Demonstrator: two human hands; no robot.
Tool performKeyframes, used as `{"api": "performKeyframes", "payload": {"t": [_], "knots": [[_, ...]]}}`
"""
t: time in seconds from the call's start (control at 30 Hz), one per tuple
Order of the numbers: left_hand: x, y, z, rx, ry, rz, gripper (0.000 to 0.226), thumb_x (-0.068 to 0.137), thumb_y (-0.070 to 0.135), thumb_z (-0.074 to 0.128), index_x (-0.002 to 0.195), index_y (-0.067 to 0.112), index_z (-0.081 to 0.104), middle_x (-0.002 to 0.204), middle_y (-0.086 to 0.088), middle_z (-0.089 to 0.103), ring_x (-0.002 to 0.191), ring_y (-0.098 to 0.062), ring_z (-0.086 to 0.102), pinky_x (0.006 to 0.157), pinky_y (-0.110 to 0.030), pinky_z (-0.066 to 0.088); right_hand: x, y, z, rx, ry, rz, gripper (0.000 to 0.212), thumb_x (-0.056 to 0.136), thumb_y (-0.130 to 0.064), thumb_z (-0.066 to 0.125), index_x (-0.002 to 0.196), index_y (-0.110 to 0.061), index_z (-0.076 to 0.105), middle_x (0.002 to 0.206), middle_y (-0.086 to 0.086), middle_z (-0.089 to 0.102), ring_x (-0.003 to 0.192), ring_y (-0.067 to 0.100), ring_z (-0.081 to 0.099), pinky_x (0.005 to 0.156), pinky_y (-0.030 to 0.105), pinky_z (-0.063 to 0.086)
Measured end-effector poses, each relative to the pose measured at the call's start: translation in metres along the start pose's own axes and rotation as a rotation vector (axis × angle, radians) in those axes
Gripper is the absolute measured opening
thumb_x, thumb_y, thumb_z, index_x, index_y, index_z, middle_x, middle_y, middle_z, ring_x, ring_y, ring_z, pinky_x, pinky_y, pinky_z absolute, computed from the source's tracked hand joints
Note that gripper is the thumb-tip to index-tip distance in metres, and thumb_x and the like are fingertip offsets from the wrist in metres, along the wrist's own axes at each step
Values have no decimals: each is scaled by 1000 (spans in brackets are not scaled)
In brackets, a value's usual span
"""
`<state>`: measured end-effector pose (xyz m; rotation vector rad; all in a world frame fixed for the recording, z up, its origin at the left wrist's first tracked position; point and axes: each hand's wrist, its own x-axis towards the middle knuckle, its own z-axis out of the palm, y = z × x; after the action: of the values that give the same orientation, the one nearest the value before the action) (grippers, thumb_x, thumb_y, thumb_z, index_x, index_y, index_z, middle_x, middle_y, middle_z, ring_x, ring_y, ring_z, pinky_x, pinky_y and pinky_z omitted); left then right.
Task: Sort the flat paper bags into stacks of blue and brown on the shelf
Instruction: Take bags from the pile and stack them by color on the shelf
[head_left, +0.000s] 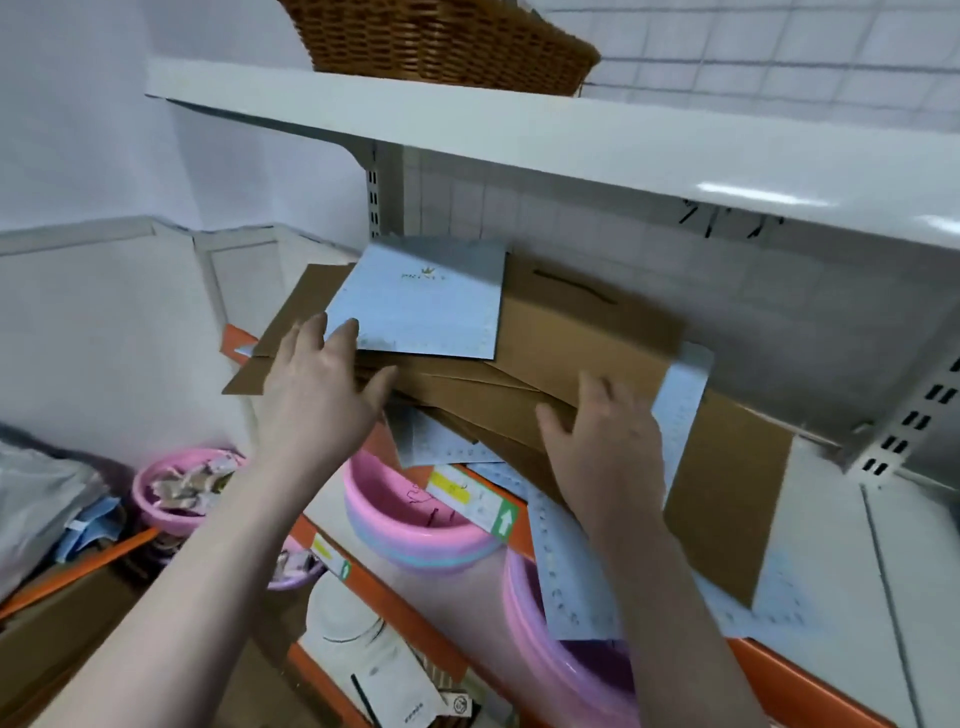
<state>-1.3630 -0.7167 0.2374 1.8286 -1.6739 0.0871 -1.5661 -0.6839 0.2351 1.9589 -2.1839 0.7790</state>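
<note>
Progress: the sort looked barely begun; no separate blue or brown stack showed anywhere on the white metal shelf (883, 545), only one mixed, slewed heap of flat paper bags.
Top of heap: a pale blue flat paper bag with a small gold crown logo (421, 301) lay uppermost, at about 12 o'clock from the hands.
Brown bags: several flat brown kraft-paper bags (571, 332) lay fanned beneath and beside it, one long brown sheet (727, 499) running out toward 4 o'clock.
Buried blue bags: more pale blue dotted paper bags (566, 566) poked out under the brown ones at 6 o'clock, overhanging the shelf's orange front edge (810, 675).
Left to do: by my judgement nearly everything, pulling each colour out and squaring two piles.
Left hand: the left hand (322, 389) reached in from 8 o'clock, fingers spread and nearly straight, fingertips touching the near corner of the crown-logo bag; its grip was open, holding nothing.
Right hand: the right hand (602, 441) came from 5 o'clock, palm down, fingers lying over the near edge of the brown bags; whether the fingers curled round the edge I could not tell.
Around: pink plastic basins (410, 525) sat on the level below, and a brown wicker basket (441, 47) stood on the shelf above.
</note>
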Motion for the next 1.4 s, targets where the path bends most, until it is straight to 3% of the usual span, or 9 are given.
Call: {"api": "performKeyframes", "payload": {"t": [0.5, 0.67, 0.9, 1.03, 1.2, 1.4], "knots": [[133, -44, 54, -7, -155, 39, 63, 91, 49, 49, 136, 6, 44, 140, -27, 38, 135, -39, 28, 110, -44, 21, 90, -64, 57, -43, -173, 19, 48, 97, -45, 39, 131, -12, 43, 125, 8, 50, 114, 23, 45, 94, 33, 37], [161, -65, 68, 49, -275, 63, 68, 90, 63, 32, 138, 14, 38, 143, -21, 37, 136, -38, 28, 109, -49, 27, 99, -82, 68, -65, -156, 73, 53, 97, -47, 39, 137, -12, 38, 127, 8, 49, 116, 24, 44, 94, 32, 35], [178, -83, 77, 24, -365, 21, 58, 91, 60, 35, 120, 11, 45, 120, -23, 50, 114, -41, 46, 96, -48, 40, 108, -105, 82, -94, -88, 130, 55, 97, -49, 39, 136, -11, 39, 123, 9, 51, 114, 26, 46, 93, 33, 37], [181, -83, 82, -60, -321, 20, 55, 90, 58, 41, 115, 9, 47, 113, -19, 55, 104, -37, 51, 87, -45, 42, 111, -107, 87, -86, -40, 163, 55, 96, -47, 43, 136, -9, 40, 123, 10, 53, 113, 26, 47, 92, 33, 36], [184, -84, 84, -102, -233, -5, 59, 85, 59, 47, 107, 5, 53, 112, -20, 54, 106, -37, 48, 87, -46, 42, 113, -108, 89, -65, 12, 186, 50, 94, -45, 47, 128, -8, 46, 117, 9, 55, 106, 25, 47, 87, 30, 34], [179, -74, 88, -70, -252, -27, 63, 81, 64, 51, 109, 6, 56, 119, -20, 52, 113, -37, 43, 91, -45, 37, 115, -111, 91, 61, -4, 231, 63, 91, -47, 52, 137, -5, 39, 124, 11, 48, 112, 26, 44, 91, 30, 35]]}}
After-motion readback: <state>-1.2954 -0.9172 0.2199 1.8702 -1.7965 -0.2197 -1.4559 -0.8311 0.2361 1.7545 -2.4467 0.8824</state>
